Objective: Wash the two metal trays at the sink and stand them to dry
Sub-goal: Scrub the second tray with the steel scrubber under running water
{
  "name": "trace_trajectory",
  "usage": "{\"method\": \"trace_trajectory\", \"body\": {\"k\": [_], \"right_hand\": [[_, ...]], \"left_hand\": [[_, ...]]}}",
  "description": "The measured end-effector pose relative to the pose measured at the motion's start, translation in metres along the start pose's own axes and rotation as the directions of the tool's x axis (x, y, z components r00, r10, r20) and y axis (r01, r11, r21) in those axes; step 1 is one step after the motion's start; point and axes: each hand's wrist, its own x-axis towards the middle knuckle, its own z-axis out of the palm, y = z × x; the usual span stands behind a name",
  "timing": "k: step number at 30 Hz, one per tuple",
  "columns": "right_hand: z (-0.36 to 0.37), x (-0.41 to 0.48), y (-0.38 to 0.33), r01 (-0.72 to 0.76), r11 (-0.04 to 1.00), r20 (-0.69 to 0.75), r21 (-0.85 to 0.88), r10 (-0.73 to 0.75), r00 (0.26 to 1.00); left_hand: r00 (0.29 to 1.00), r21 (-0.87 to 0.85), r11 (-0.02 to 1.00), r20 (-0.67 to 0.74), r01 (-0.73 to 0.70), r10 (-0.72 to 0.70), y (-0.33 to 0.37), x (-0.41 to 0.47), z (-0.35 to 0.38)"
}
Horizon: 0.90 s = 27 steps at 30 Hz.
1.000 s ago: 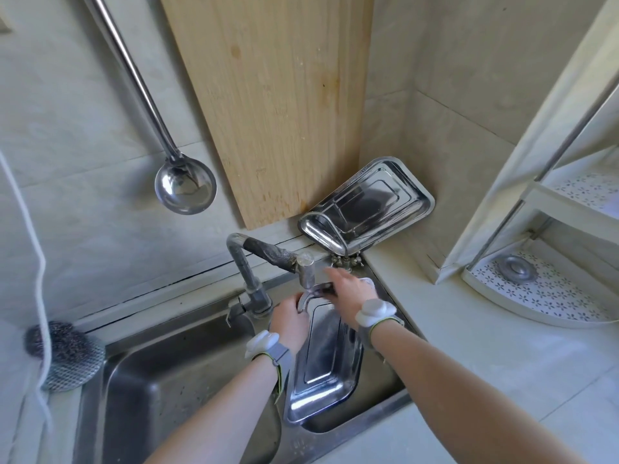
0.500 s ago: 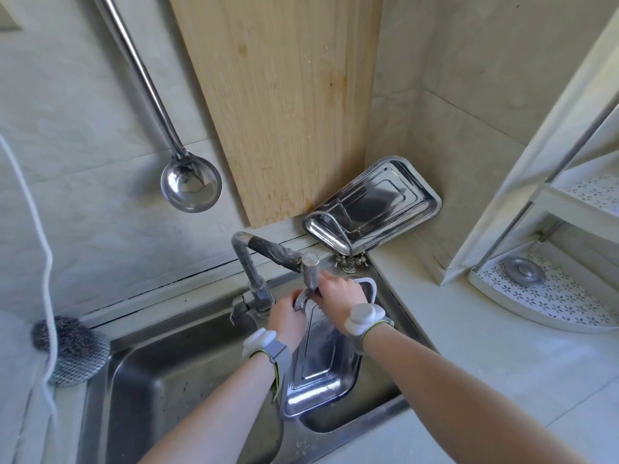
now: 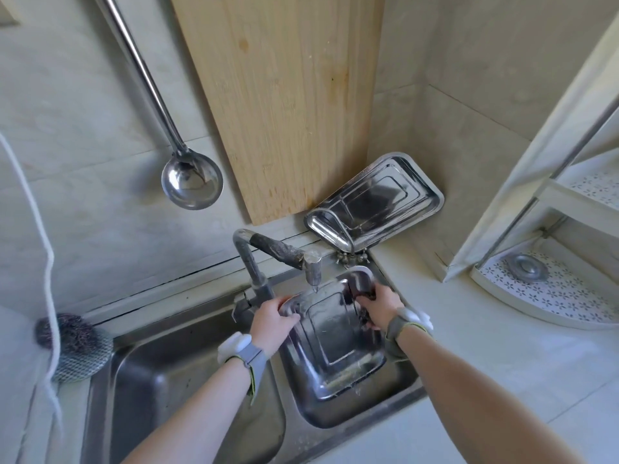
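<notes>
My hands have spread apart since a moment ago: they were bunched together at the top end of the tray (image 3: 335, 346), right under the spout, and now each has a side of its own. The tray has also turned from nearly edge-on to showing me its broad face.

My left hand (image 3: 273, 318) grips the tray's left rim near the top corner, fingers curled around the edge. My right hand (image 3: 382, 304) grips the opposite rim, fingers wrapped over it and partly hidden behind the metal. I hold the tray tilted over the right basin of the sink (image 3: 160, 380), its upper end just below the faucet (image 3: 268, 249). A thin thread of water runs from the spout onto it, and the metal looks wet.

The second tray (image 3: 378, 202) stands on its edge on the bench (image 3: 469, 329) behind the sink, leaning into the wall corner beside the wooden cutting board (image 3: 278, 105). A ladle (image 3: 192, 182) hangs on the wall to the left, and a wire scrubber (image 3: 73, 346) sits by the sink's left rim. A white corner shelf (image 3: 569, 296) stands at the right.
</notes>
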Motion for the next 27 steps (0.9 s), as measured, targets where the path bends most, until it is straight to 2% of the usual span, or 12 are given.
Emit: {"method": "trace_trajectory", "body": {"k": [3, 5, 7, 9, 11, 13, 16, 18, 20, 22, 24, 27], "right_hand": [[0.004, 0.008, -0.025, 0.183, 0.944, 0.006, -0.275, -0.189, 0.982], [0.005, 0.011, -0.041, 0.237, 0.941, -0.010, -0.242, -0.247, 0.969], [-0.001, 0.012, -0.040, 0.253, 0.943, -0.003, -0.217, -0.260, 0.966], [-0.008, 0.013, -0.015, 0.201, 0.944, 0.012, -0.262, -0.205, 0.979], [-0.012, 0.020, 0.030, 0.054, 0.969, -0.054, -0.242, -0.069, 0.996], [-0.017, 0.016, 0.058, -0.081, 0.992, -0.069, -0.092, 0.074, 0.995], [-0.018, -0.001, 0.061, -0.212, 0.961, 0.103, 0.176, 0.196, 0.975], [-0.013, -0.009, 0.060, -0.184, 0.967, 0.125, 0.176, 0.164, 0.979], [-0.014, -0.014, 0.059, -0.131, 0.977, 0.027, 0.167, 0.129, 0.991], [-0.027, -0.017, 0.057, -0.069, 0.996, -0.118, 0.064, 0.076, 0.990], [-0.046, -0.018, 0.054, 0.001, 0.992, -0.228, -0.125, -0.030, 0.973], [-0.078, -0.017, 0.040, 0.084, 0.916, -0.209, -0.393, -0.178, 0.961]], "left_hand": [[0.999, 0.205, 0.979, 0.038, -0.005, -0.003, 0.008, 0.007, 0.004], [0.999, 0.286, 0.958, -0.054, 0.018, -0.002, 0.010, 0.007, 0.007], [0.991, 0.246, 0.969, -0.131, 0.030, 0.003, 0.010, 0.005, 0.003], [0.987, 0.152, 0.987, -0.156, 0.048, -0.024, 0.007, 0.002, -0.005], [0.987, 0.049, 0.997, -0.150, 0.059, -0.051, 0.004, 0.000, -0.016], [0.987, -0.049, 0.996, -0.141, 0.069, -0.075, 0.001, -0.003, -0.022], [0.974, -0.283, 0.951, -0.149, 0.122, -0.170, -0.011, -0.001, -0.022], [0.957, -0.435, 0.882, -0.133, 0.178, -0.259, -0.019, 0.002, -0.018], [0.948, -0.536, 0.804, -0.018, 0.259, -0.317, -0.030, 0.006, -0.013], [0.931, -0.558, 0.759, 0.071, 0.335, -0.358, -0.039, 0.008, -0.002], [0.915, -0.420, 0.826, 0.030, 0.377, -0.402, -0.044, 0.012, 0.012], [0.862, -0.280, 0.820, 0.060, 0.499, -0.503, -0.040, 0.006, 0.037]]}}
